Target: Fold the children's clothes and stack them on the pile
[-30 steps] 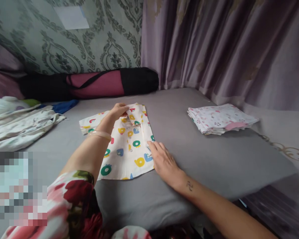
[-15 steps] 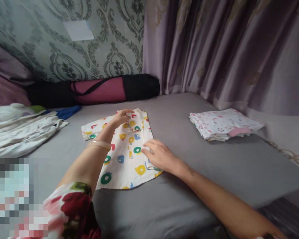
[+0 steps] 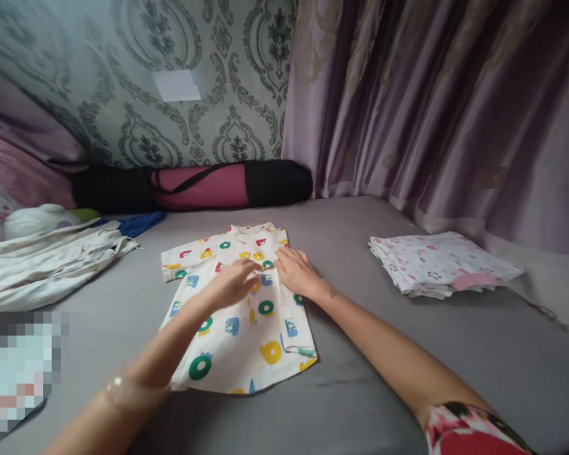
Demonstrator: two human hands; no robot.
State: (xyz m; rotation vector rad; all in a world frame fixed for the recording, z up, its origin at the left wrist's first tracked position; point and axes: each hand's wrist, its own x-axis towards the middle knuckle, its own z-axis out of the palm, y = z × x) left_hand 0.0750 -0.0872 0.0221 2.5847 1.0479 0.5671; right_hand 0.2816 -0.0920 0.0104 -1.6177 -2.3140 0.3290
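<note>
A white short-sleeved shirt (image 3: 246,341), printed with colourful letter-like figures, lies spread on the grey bed, its collar at the far end. Its left sleeve points outward, while the right sleeve is folded over the front with its cuff near the hem. My left hand (image 3: 234,282) is over the middle of the shirt near the button strip, fingers apart and slightly blurred. On the upper right part of the shirt, my right hand (image 3: 296,272) has its fingers bent onto the folded fabric; its fingertips are partly hidden.
A stack of folded pink-and-white cloths (image 3: 446,262) sits to the right on the bed. Crumpled pale clothing (image 3: 61,253) and a white plush toy (image 3: 40,221) lie at left. A long black-and-maroon bag (image 3: 199,186) rests along the wall, beside purple curtains (image 3: 384,95).
My left hand has come back from the collar to the shirt's middle. My right hand has moved up from the folded sleeve near the hem toward the shoulder. The view has tilted up slightly.
</note>
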